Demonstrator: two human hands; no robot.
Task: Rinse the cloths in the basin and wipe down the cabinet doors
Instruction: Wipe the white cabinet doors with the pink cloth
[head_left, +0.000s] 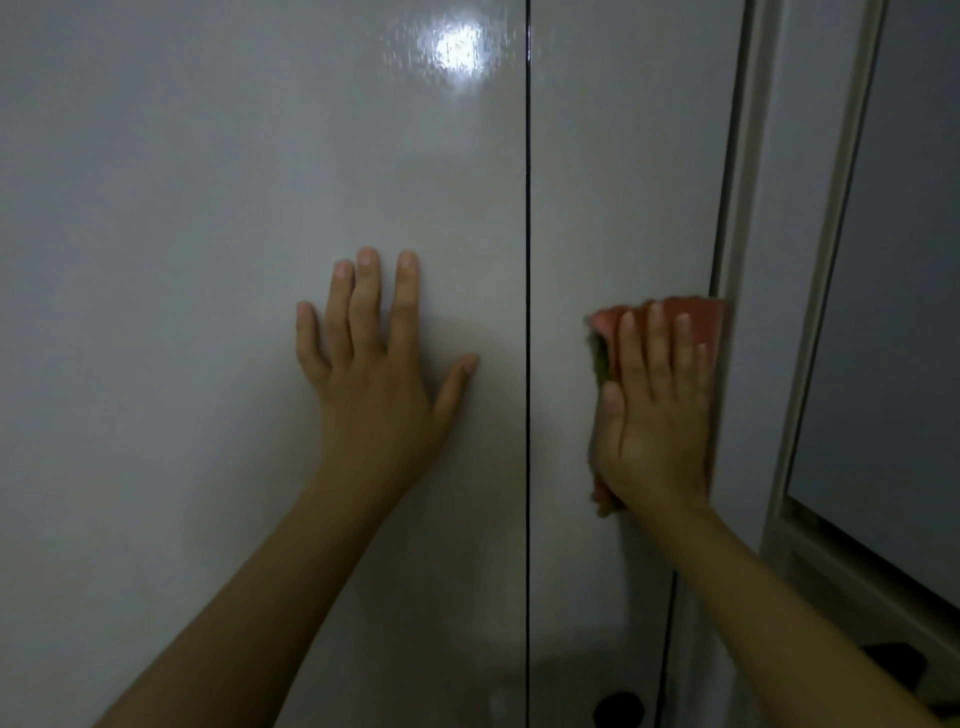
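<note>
Cabinet doors fill the head view, the only one there is: a broad left door (208, 260) and a narrower right door (623, 182), glossy pale panels meeting at a dark vertical gap. On the right door, the right hand (657, 415) presses a reddish cloth (696, 312) flat against the panel with straight fingers, close to that door's right edge where it meets a pale frame (737, 260); the cloth pokes out above the fingertips and below the heel of the hand. On the left door, the left hand (374, 374) lies flat with fingers spread wide and holds nothing, seemingly bracing. A lamp glare (457, 49) near the top of the left door shows fine streaks, which suggests that part is damp and already wiped, though I cannot be sure. By my reckoning the wiping step is under way, with the cloth at mid-height on the right door, so the rest of that door is likely still to do. No basin shows and only one cloth is in sight, so whether rinsing is finished, or other cloths remain, cannot be told. A dark round object (618, 709) at the bottom edge is too dim to name.
</note>
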